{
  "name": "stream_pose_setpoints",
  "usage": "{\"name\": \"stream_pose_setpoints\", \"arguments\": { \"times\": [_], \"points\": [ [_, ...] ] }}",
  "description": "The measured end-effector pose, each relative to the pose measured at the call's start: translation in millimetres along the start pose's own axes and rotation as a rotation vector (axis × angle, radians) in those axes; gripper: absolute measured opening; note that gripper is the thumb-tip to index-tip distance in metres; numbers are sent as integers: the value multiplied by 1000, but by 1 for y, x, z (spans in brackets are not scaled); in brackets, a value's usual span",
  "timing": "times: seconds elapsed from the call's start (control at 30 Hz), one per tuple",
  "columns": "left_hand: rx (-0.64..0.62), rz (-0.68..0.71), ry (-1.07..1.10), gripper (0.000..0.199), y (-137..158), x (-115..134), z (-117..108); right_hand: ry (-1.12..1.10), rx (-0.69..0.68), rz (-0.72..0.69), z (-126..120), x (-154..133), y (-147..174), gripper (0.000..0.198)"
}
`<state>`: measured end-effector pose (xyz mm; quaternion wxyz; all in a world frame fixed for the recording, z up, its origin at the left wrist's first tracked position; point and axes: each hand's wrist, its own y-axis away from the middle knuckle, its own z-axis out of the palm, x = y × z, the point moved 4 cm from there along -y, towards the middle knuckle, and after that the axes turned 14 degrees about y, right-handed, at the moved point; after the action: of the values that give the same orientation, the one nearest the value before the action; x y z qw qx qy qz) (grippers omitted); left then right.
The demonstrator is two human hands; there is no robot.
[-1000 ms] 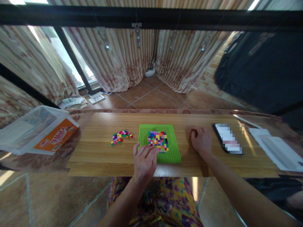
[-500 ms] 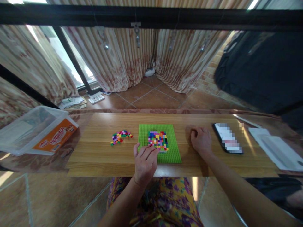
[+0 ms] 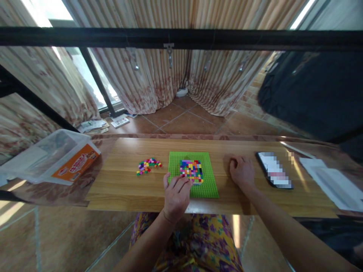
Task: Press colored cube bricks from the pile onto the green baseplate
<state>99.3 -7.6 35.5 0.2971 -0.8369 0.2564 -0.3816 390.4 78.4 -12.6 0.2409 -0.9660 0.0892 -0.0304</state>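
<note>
On the wooden table lies a green studded baseplate (image 3: 211, 185) with a square patch of small, many-coloured bricks (image 3: 191, 170) on it. My left hand (image 3: 178, 192) lies palm down over the plate's front left part, fingers stretched forward and the little finger apart. Its fingertips touch the near left corner of the patch; the thumb is hidden, and I see no loose brick in the hand. To the right of the plate my right hand (image 3: 243, 172) rests on the wood, fingers curled into a closed shape with nothing visible in them.
A pile of loose bricks (image 3: 148, 165) lies left of the plate. Farther left stands a clear plastic tub (image 3: 61, 143) with an orange label. A phone (image 3: 274, 170) lies right of my right hand, and white sheets (image 3: 330, 181) lie beyond it. A dark bar (image 3: 181, 37) crosses high in front.
The whole view has shifted slightly down and to the right as the head moved. Both hands keep nearly the same place relative to the plate and table.
</note>
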Motion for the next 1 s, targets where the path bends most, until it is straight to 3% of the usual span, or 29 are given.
{"name": "stream_pose_setpoints", "arguments": {
  "times": [0.27, 0.6, 0.73, 1.0],
  "points": [
    [61, -106, 48, 16, 4, -1, -18, 13, -14, 5, 0, 0, 0, 28],
    [102, -315, -258, 16, 21, -74, -57, 15, 10, -9, 3, 3, 0, 27],
    [14, -363, -319, 20, 4, -85, -50, 13, 9, -8, 1, 2, 0, 27],
    [-185, -330, -434, 24, -15, -100, -35, 19, 30, -21, 7, 5, 1, 26]
  ]
}}
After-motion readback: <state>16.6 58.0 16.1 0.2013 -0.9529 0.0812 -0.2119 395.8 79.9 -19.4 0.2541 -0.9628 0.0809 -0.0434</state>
